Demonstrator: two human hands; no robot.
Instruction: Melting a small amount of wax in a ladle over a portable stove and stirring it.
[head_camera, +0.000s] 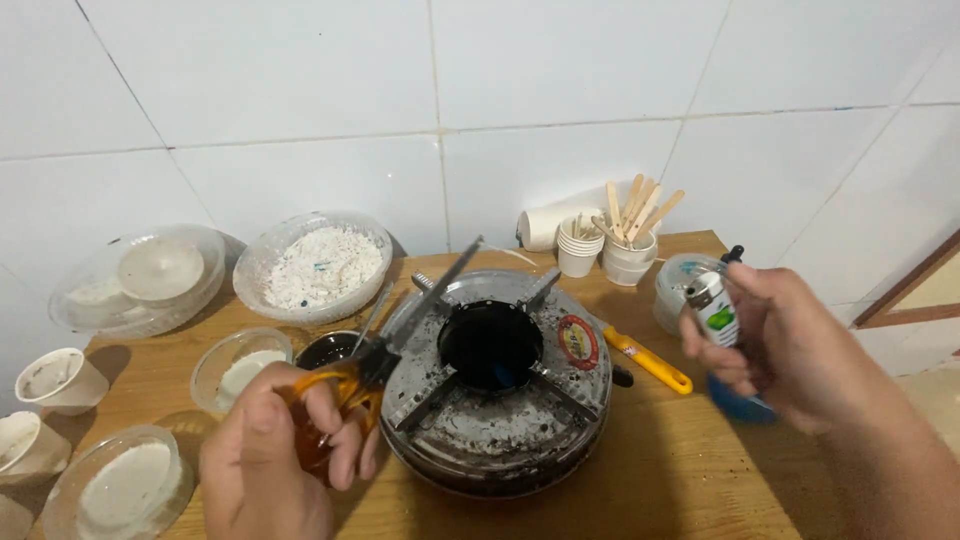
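A wooden table (680, 470) stands against a white tiled wall (500, 100). At its centre sits a round metal stove (495, 425), ash-streaked, with a dark burner well.

The left hand (275, 455), near and left of the stove, is closed around the orange handles of a pair of scissors (385, 340); the blades point up and far-right, over the stove's left rim, and look closed or nearly so.

The right hand (790, 345), right of the stove, is closed on a lighter (712, 308), held upright above the table, fingers wrapped round its body; a blue object shows beneath the palm.

Far left lie a lidded clear bowl (140, 280) and an open bowl of white flakes (318, 265). Smaller tubs (238, 368) with white contents and small cups (60, 380) line the left edge. Behind the stove, cups hold wooden sticks (632, 215). An orange-handled tool (648, 360) lies between stove and right hand.
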